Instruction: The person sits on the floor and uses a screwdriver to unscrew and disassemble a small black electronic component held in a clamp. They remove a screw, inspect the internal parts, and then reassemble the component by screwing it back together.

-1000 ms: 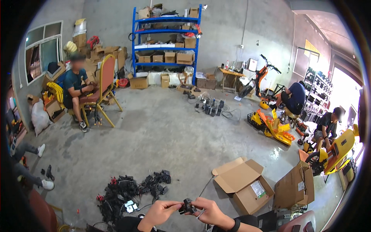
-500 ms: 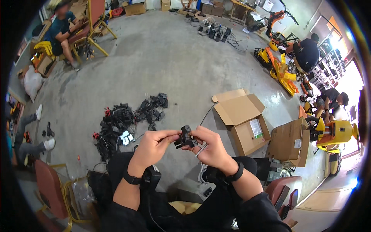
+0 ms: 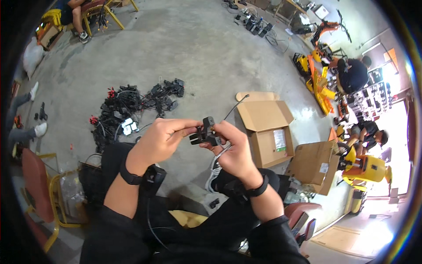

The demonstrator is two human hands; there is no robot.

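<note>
My left hand [image 3: 158,141] pinches a small black plastic part [image 3: 204,132] with its fingertips. My right hand [image 3: 233,149] grips the other side of the same part and also holds a thin silver tool [image 3: 223,150], perhaps a hex key, angled down to the left. Both hands are closed and meet in front of me above my lap. On the floor beyond lies a pile of black devices with cables and red connectors [image 3: 116,110], a white item [image 3: 129,126] among them.
An open flat cardboard box [image 3: 259,110] and a taller carton [image 3: 307,163] sit at the right. Chairs [image 3: 35,185] flank me. A seated person's legs [image 3: 22,132] show at left. Co-workers [image 3: 351,75] work by yellow scooters [image 3: 371,169] at right; another sits top left [image 3: 74,17].
The view has tilted down, so my lap and forearms now show and the room has shifted up. My hands still hold the black part, now higher in the picture.
</note>
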